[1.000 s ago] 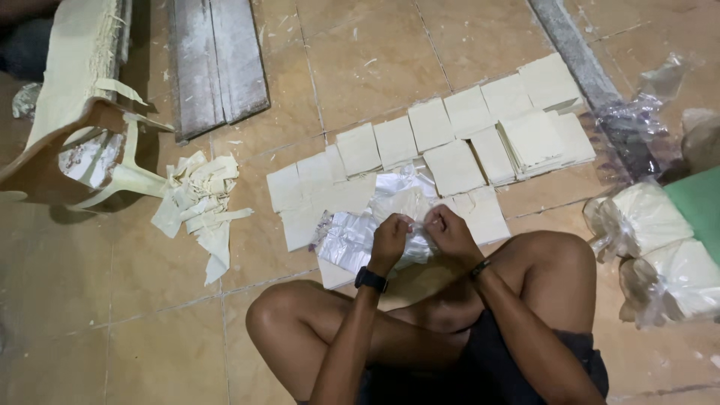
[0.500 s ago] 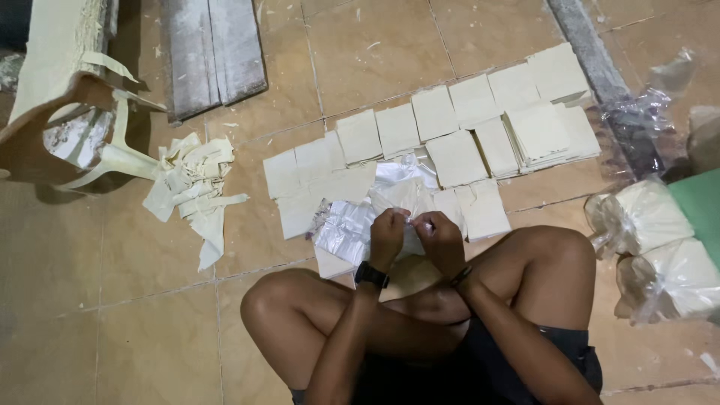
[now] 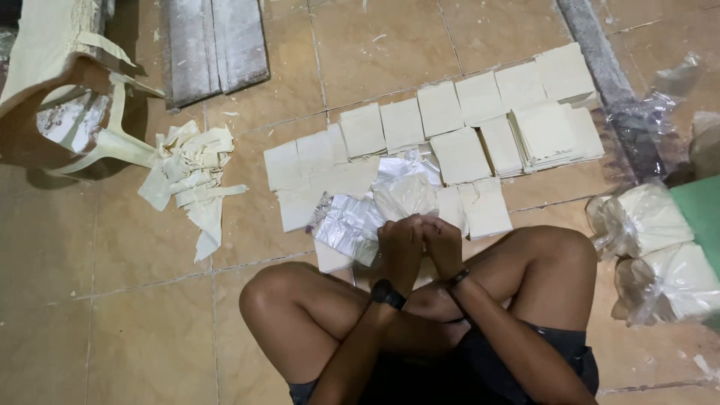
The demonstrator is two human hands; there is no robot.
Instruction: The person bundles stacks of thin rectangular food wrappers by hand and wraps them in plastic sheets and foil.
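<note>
I sit cross-legged on a tiled floor. My left hand [image 3: 400, 247], with a black watch on its wrist, and my right hand [image 3: 444, 244] are pressed together just above my shins. Both are closed on a clear plastic bag [image 3: 405, 196] that stands up from between the fingers. A stack of clear plastic bags [image 3: 346, 227] lies on the floor right beside my left hand. Beyond it, rows of pale cream square sheets [image 3: 459, 124] lie flat on the tiles, several in small piles.
A heap of cream offcut strips [image 3: 191, 176] lies to the left beside a wooden basket [image 3: 56, 120]. Grey boards [image 3: 214, 45] lie at the top. Bagged bundles of cream sheets [image 3: 649, 221] and a green object [image 3: 701, 210] sit at the right.
My hands have drawn closer together and a little toward me, still working the clear bag. The view has shifted slightly.
</note>
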